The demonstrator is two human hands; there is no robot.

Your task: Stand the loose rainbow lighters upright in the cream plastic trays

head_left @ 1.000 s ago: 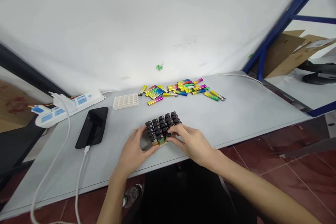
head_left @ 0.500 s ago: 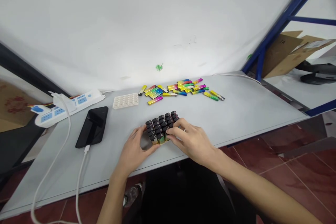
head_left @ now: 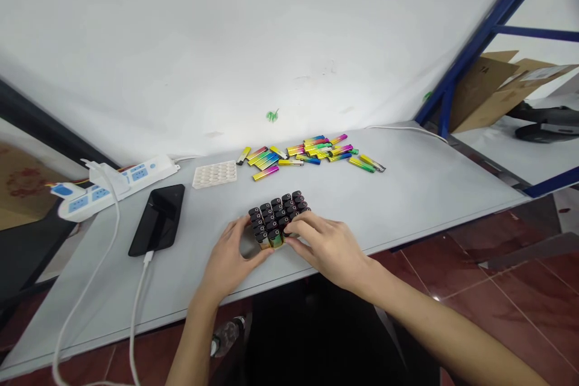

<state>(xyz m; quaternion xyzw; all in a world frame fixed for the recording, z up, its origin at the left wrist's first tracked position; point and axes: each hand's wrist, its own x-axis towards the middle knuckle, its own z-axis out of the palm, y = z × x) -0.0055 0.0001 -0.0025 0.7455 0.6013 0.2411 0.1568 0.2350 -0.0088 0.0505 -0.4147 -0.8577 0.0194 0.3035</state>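
Black-topped lighters (head_left: 274, 215) stand between left hand (head_left: 228, 260) and right hand (head_left: 333, 253); left clasps their side; right pinches one.

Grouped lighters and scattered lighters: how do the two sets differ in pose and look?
The grouped lighters stand upright in close rows; the scattered lighters lie at mixed angles, some overlapping. The grouped lighters show mainly black tops, the scattered lighters mainly shiny, bright bodies. Both sets are on the grey table.
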